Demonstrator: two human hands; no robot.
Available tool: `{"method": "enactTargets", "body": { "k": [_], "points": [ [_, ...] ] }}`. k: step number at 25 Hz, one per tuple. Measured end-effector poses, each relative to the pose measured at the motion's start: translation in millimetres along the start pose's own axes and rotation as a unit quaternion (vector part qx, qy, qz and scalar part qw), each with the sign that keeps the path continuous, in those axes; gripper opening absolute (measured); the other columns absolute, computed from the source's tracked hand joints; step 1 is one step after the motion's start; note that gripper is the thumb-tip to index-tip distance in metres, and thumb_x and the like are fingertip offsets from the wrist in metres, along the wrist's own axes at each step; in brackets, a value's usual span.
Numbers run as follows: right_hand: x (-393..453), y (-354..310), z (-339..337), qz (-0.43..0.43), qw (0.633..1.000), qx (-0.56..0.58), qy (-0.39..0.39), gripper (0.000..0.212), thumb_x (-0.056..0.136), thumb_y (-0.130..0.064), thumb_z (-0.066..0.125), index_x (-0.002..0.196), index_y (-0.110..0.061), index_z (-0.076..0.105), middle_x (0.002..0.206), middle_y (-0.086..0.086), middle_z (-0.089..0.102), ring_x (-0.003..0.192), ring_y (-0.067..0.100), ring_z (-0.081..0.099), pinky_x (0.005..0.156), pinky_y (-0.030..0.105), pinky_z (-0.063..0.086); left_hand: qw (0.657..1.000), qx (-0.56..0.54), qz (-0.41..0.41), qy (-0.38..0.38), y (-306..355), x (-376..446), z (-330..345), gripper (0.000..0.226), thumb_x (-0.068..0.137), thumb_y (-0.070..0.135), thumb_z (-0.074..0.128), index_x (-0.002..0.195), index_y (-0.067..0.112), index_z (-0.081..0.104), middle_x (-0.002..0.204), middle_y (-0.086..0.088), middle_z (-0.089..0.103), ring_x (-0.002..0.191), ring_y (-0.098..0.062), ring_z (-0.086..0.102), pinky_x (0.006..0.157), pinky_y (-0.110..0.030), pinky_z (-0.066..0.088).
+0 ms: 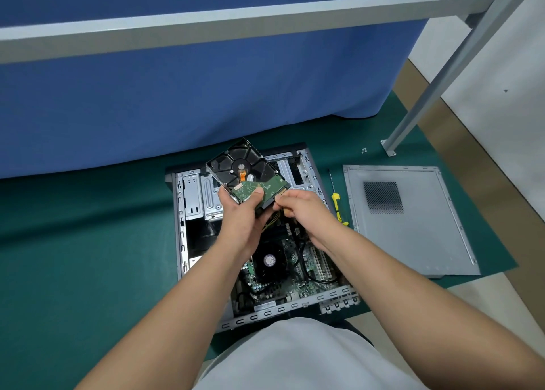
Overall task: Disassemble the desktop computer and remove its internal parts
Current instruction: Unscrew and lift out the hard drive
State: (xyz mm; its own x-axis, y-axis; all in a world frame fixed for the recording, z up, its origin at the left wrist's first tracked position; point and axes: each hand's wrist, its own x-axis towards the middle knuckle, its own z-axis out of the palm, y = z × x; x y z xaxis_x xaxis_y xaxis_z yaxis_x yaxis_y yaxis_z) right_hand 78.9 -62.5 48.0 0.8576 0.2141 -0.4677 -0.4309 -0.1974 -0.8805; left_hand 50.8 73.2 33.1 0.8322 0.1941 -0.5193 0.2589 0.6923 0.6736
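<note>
Hard drive (246,172), circuit board upward, held tilted above the open computer case (194,200). Left hand (240,209) grips its near edge, thumb pressed on the green board, fingers curled beneath. Right hand (298,209) pinches the cable connector (278,197) at the drive's right corner. A screwdriver (336,200) lies beside the case.

A green mat (73,242) covers the floor, and a blue cloth (177,94) hangs behind it down to the mat's far edge. A grey metal frame has a horizontal bar (236,20) crossing the upper view and a slanted leg (436,73) whose foot plate rests at the mat's right far corner. Beige flooring (472,159) lies beside the mat on the right, below a white wall (501,65).
</note>
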Motion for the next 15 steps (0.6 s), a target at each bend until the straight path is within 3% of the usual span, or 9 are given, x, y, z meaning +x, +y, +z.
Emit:
{"method": "enactTargets", "body": {
  "k": [5,7,9,11,12,14,15],
  "points": [
    [-3.9,-0.7,-14.3,-0.023,0.999,-0.039,0.01,0.022,0.088,-0.029,0.061,0.069,-0.022,0.07,0.058,-0.01,0.052,0.052,0.004,0.04,0.062,0.024,0.036,0.994,-0.096,0.006,0.053,2.9,6.9,-1.0,0.056,0.095,-0.005,0.063,0.13,0.031,0.04,0.132,-0.023,0.058,0.098,-0.036,0.075,0.077,-0.046,0.063],
    [-4.2,3.3,-21.4,-0.005,0.998,-0.067,0.013,0.021,0.093,-0.028,0.059,0.078,-0.022,0.073,0.053,-0.013,0.047,0.051,0.005,0.041,0.067,0.028,0.039,0.99,-0.131,0.003,0.058,11.9,12.7,-10.9,0.064,0.094,-0.007,0.063,0.133,0.036,0.037,0.132,-0.026,0.054,0.095,-0.038,0.075,0.077,-0.047,0.063],
    [-5.3,5.4,-18.6,0.011,0.992,-0.125,-0.02,0.017,0.098,-0.028,0.057,0.093,-0.023,0.072,0.057,-0.012,0.058,0.05,0.005,0.044,0.066,0.028,0.042,0.995,-0.093,0.003,0.023,16.9,13.5,-15.2,0.072,0.093,-0.004,0.067,0.14,0.038,0.033,0.131,-0.026,0.056,0.098,-0.039,0.075,0.08,-0.05,0.063],
    [-8.0,3.5,-9.1,0.005,0.978,-0.204,-0.05,0.015,0.101,-0.03,0.055,0.107,-0.029,0.069,0.079,-0.012,0.074,0.049,0.003,0.046,0.055,0.026,0.039,0.999,-0.029,0.016,0.003,16.7,12.2,-16.9,0.071,0.091,0.0,0.071,0.141,0.036,0.036,0.126,-0.021,0.064,0.101,-0.038,0.074,0.083,-0.051,0.062],
    [-9.2,2.4,-6.1,-0.014,0.963,-0.262,-0.058,0.019,0.102,-0.031,0.054,0.114,-0.029,0.069,0.098,-0.012,0.075,0.058,0.003,0.052,0.057,0.025,0.042,1.0,-0.006,0.026,0.003,16.5,11.0,-17.4,0.066,0.091,0.003,0.072,0.139,0.034,0.039,0.121,-0.018,0.069,0.102,-0.036,0.074,0.082,-0.05,0.062],
    [-10.1,1.1,-6.4,-0.079,0.902,-0.42,-0.051,0.036,0.104,-0.034,0.051,0.137,-0.022,0.062,0.138,-0.003,0.06,0.106,0.013,0.062,0.087,0.028,0.05,0.999,0.029,0.036,0.005,17.3,8.1,-19.5,0.062,0.09,0.011,0.075,0.138,0.035,0.043,0.115,-0.01,0.074,0.104,-0.031,0.074,0.081,-0.046,0.061],
    [-10.8,-0.5,-8.0,-0.105,0.87,-0.48,-0.034,0.048,0.105,-0.036,0.049,0.148,-0.016,0.051,0.153,0.002,0.047,0.13,0.02,0.052,0.106,0.031,0.044,0.998,0.04,0.036,0.012,18.3,7.0,-21.1,0.064,0.09,0.016,0.076,0.14,0.038,0.042,0.117,-0.007,0.075,0.105,-0.029,0.074,0.08,-0.044,0.061]
  ]
}}
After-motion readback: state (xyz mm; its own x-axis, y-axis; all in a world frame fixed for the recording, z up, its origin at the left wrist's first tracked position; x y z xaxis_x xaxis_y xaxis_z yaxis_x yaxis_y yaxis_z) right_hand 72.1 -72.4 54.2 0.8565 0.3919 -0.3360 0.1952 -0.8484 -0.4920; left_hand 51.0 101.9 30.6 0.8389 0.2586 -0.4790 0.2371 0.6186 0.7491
